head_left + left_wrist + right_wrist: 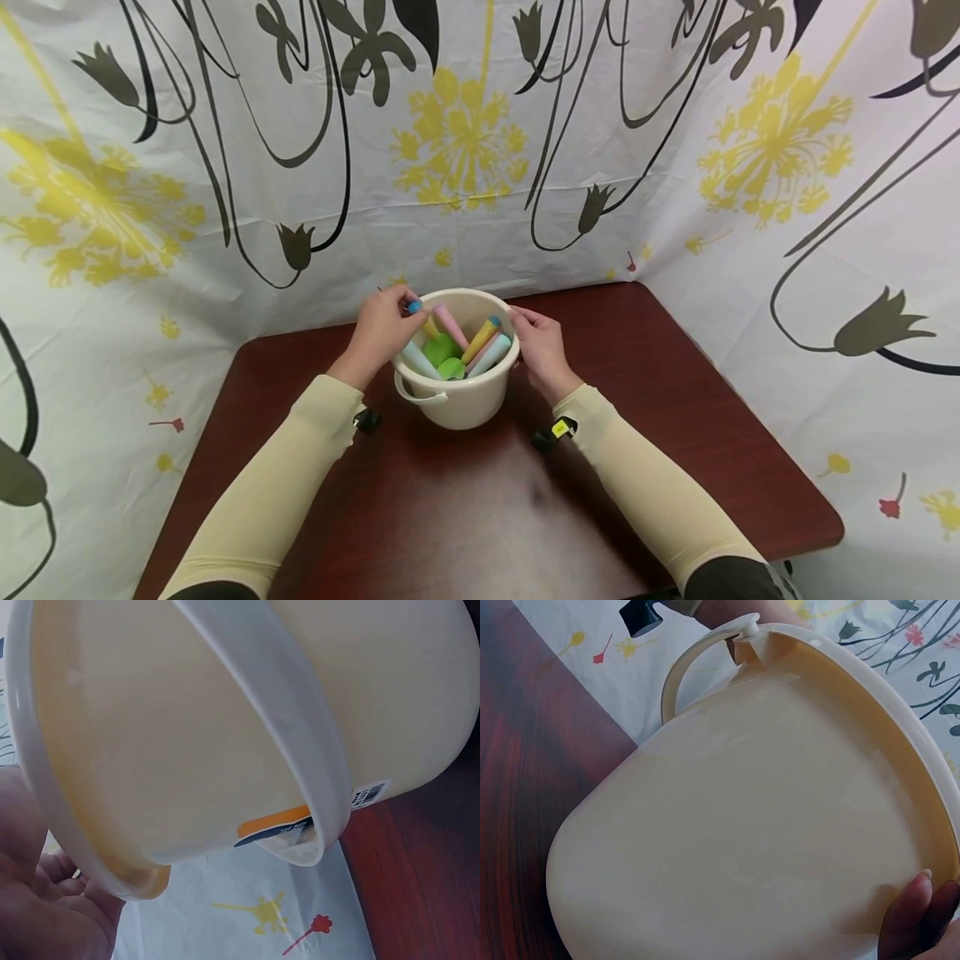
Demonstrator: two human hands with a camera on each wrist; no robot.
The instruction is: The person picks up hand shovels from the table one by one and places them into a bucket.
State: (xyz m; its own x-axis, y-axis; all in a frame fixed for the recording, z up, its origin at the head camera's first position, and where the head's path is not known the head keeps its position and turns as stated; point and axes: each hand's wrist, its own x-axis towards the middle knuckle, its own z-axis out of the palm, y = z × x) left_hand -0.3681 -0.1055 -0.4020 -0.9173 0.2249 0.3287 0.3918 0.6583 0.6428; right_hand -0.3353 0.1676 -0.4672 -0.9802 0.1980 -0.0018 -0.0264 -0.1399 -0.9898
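Observation:
A cream plastic bucket (461,404) stands on the table with pastel pieces inside. Among them are a pink tube (450,326), a yellow tube with a blue end (482,339), pale blue tubes (492,354) and green pieces (441,348). My left hand (384,330) is at the bucket's left rim, thumb and fingers pinching the blue end (415,307) of another yellow tube. On the other side my right hand (542,345) grips the rim. Its fingertips (909,906) press the outer wall in the right wrist view. Folded down at the front left is the bucket's handle (296,727).
The dark red wooden table (480,517) surrounds the bucket. A white cloth (465,233) with grey and yellow flower prints hangs behind and at both sides. Each wrist carries a small black strap device, such as the right strap (557,432).

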